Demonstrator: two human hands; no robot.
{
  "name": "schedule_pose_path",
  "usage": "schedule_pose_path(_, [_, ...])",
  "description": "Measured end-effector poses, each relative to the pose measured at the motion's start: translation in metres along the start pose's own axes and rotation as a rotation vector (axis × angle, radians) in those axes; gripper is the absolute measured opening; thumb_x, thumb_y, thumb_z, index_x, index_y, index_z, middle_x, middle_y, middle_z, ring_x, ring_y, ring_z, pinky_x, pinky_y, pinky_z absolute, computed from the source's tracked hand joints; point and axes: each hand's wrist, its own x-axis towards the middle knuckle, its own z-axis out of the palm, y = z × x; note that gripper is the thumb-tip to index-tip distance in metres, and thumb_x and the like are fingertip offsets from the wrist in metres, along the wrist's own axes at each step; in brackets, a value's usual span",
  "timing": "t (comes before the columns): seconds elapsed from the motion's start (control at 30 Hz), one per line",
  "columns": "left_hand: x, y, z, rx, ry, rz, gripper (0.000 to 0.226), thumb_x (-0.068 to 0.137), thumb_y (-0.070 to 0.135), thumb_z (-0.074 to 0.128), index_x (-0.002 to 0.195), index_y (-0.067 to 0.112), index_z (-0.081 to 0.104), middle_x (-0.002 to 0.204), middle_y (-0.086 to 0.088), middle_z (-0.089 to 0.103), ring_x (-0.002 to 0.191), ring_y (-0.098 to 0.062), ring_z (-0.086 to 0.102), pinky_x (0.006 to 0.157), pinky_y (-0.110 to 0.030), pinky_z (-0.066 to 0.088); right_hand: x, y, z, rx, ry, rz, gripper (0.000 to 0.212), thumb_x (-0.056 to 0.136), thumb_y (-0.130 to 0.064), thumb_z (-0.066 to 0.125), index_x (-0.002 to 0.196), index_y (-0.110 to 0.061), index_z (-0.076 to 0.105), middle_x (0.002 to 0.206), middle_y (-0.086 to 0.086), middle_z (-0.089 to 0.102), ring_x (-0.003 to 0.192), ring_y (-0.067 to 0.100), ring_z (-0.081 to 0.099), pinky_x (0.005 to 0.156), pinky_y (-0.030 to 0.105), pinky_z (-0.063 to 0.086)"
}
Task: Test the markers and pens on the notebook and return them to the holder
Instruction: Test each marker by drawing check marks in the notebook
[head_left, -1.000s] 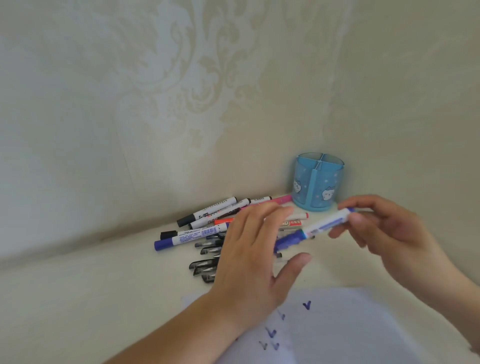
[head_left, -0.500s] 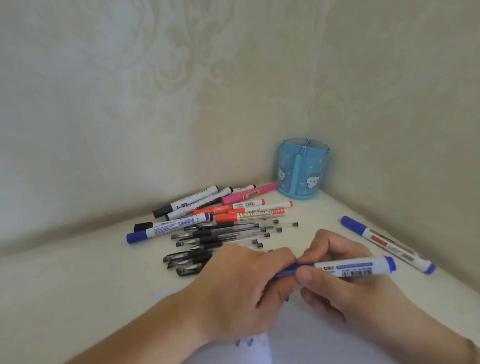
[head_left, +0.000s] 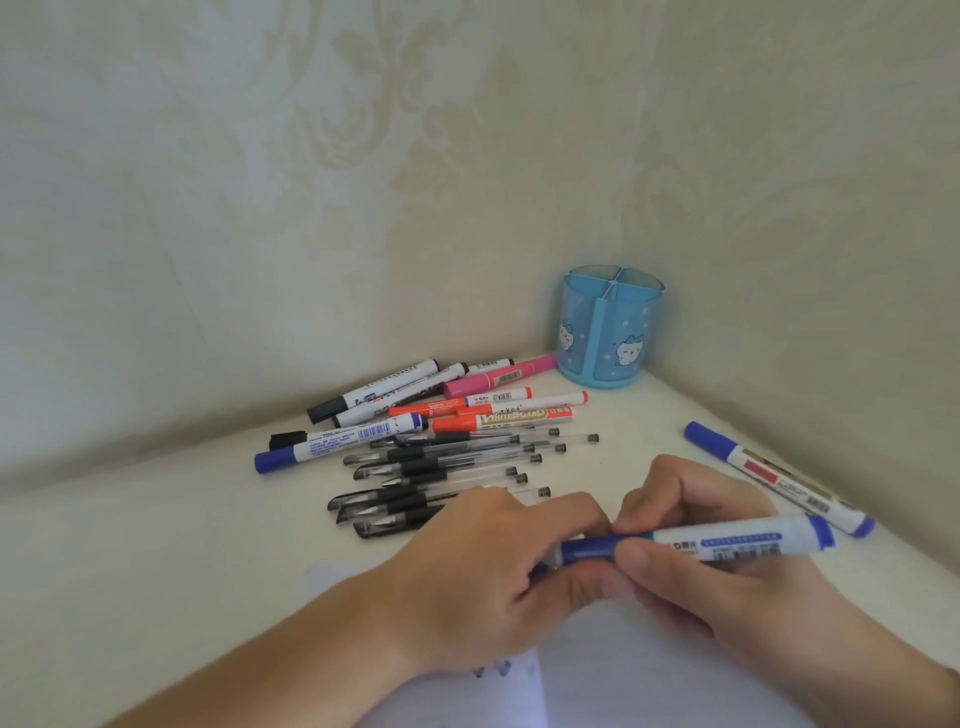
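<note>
So the blue whiteboard marker (head_left: 727, 543) is held just above the notebook (head_left: 649, 670), lying almost flat, long axis running from about 9 o'clock (cap end) to 3 o'clock, tail tipped a hair up toward 2. Both hands are on it. The left hand (head_left: 498, 566) has its fingers curled round the dark blue cap, thumb tucked under, so the cap end is mostly buried in that fist. The right hand (head_left: 696, 561) pinches the white barrel right at the cap seam, thumb in front, the other fingers curled behind. The two hands touch each other at the seam, so my guess is the cap is either coming off or going back on along that 9-to-3 line; can't tell which.

From the marker, the blue cat-print holder (head_left: 610, 332) sits in the wall corner at about 11 o'clock, well apart, and looks empty from here. The right hand is the nearer one to it. A second blue marker (head_left: 779, 480) lies beside the wall at roughly 1 o'clock, close to the right hand. The pile of gel pens (head_left: 447, 467) and coloured markers (head_left: 467, 405) is spread at 10 to 11 o'clock, just past the left knuckles. A few blue test ticks (head_left: 491, 670) peek out under the left wrist.
</note>
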Motion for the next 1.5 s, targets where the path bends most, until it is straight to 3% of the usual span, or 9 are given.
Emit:
schedule_pose_path(0.1, [-0.004, 0.000, -0.001, -0.028, 0.015, -0.075, 0.029, 0.092, 0.056, 0.041, 0.106, 0.032, 0.049, 0.052, 0.009, 0.040, 0.046, -0.003, 0.040, 0.048, -0.015, 0.021, 0.003, 0.005, -0.006, 0.022, 0.076, -0.054, 0.040, 0.061, -0.053, 0.083, 0.075, -0.018, 0.068, 0.052, 0.005, 0.058, 0.043, 0.020, 0.046, 0.044, 0.022, 0.039])
schedule_pose_path(0.27, [-0.004, -0.004, -0.004, -0.119, 0.114, -0.133, 0.031, 0.094, 0.014, 0.033, 0.120, 0.027, 0.041, 0.078, 0.011, 0.048, 0.070, -0.013, 0.047, 0.066, -0.029, 0.041, 0.005, 0.003, -0.006, -0.090, 0.262, 0.067, 0.048, 0.050, -0.057, 0.084, 0.065, -0.013, 0.071, 0.050, 0.011, 0.060, 0.043, 0.024, 0.048, 0.044, 0.027, 0.038])
schedule_pose_path(0.33, [-0.002, -0.005, -0.004, -0.095, 0.074, -0.149, 0.034, 0.099, 0.008, 0.037, 0.128, 0.027, 0.035, 0.092, 0.012, 0.051, 0.077, -0.009, 0.050, 0.071, -0.018, 0.038, 0.007, 0.005, -0.002, -0.225, 0.324, 0.125, 0.035, 0.061, -0.037, 0.086, 0.054, -0.012, 0.062, 0.044, 0.005, 0.057, 0.038, 0.015, 0.042, 0.041, 0.020, 0.033])
schedule_pose_path(0.43, [0.000, -0.005, -0.002, -0.094, 0.008, -0.170, 0.041, 0.101, 0.013, 0.045, 0.128, 0.036, 0.025, 0.106, 0.017, 0.059, 0.092, 0.001, 0.054, 0.081, -0.009, 0.036, 0.008, 0.005, 0.001, -0.376, 0.350, 0.121, 0.031, 0.075, -0.009, 0.077, 0.053, -0.010, 0.056, 0.045, -0.005, 0.062, 0.035, 0.001, 0.045, 0.038, 0.008, 0.031])
schedule_pose_path(0.6, [0.001, -0.008, 0.000, -0.115, 0.039, -0.288, 0.038, 0.093, 0.022, 0.065, 0.103, 0.037, 0.032, 0.094, 0.024, 0.068, 0.094, 0.011, 0.056, 0.079, -0.002, 0.037, 0.009, 0.010, -0.003, -0.429, 0.382, 0.105, 0.043, 0.077, -0.011, 0.076, 0.045, -0.018, 0.048, 0.040, -0.009, 0.054, 0.036, 0.003, 0.037, 0.038, 0.011, 0.029])
schedule_pose_path(0.77, [0.002, -0.010, 0.002, -0.071, 0.076, -0.278, 0.025, 0.090, 0.031, 0.068, 0.094, 0.036, 0.044, 0.091, 0.017, 0.063, 0.089, -0.007, 0.057, 0.073, -0.017, 0.047, 0.009, 0.013, -0.004, -0.459, 0.345, 0.111, 0.044, 0.076, -0.008, 0.076, 0.043, -0.022, 0.050, 0.039, -0.010, 0.049, 0.037, 0.003, 0.034, 0.039, 0.011, 0.026])
schedule_pose_path(0.97, [0.000, -0.009, 0.001, -0.060, 0.060, -0.251, 0.017, 0.091, 0.037, 0.064, 0.099, 0.037, 0.048, 0.099, 0.017, 0.056, 0.096, -0.010, 0.054, 0.079, -0.029, 0.051, 0.009, 0.013, -0.005, -0.472, 0.338, 0.119, 0.047, 0.074, 0.002, 0.072, 0.042, -0.016, 0.043, 0.038, -0.007, 0.053, 0.036, 0.003, 0.036, 0.038, 0.009, 0.027])
schedule_pose_path(1.33, [-0.001, -0.015, 0.003, -0.025, 0.041, -0.207, 0.015, 0.092, 0.040, 0.061, 0.101, 0.038, 0.049, 0.097, 0.016, 0.057, 0.096, -0.012, 0.055, 0.081, -0.029, 0.047, 0.013, 0.018, -0.009, -0.474, 0.376, 0.149, 0.035, 0.076, -0.004, 0.071, 0.051, -0.010, 0.047, 0.042, -0.005, 0.052, 0.041, 0.007, 0.037, 0.039, 0.018, 0.030])
schedule_pose_path(1.5, [-0.002, -0.016, 0.003, -0.014, 0.067, -0.216, 0.013, 0.092, 0.039, 0.060, 0.101, 0.038, 0.050, 0.096, 0.020, 0.057, 0.096, -0.010, 0.055, 0.081, -0.028, 0.046, 0.011, 0.009, -0.012, -0.133, 0.393, 0.134, 0.051, 0.052, -0.054, 0.086, 0.057, -0.015, 0.052, 0.045, 0.002, 0.043, 0.040, 0.013, 0.030, 0.038, 0.018, 0.026])
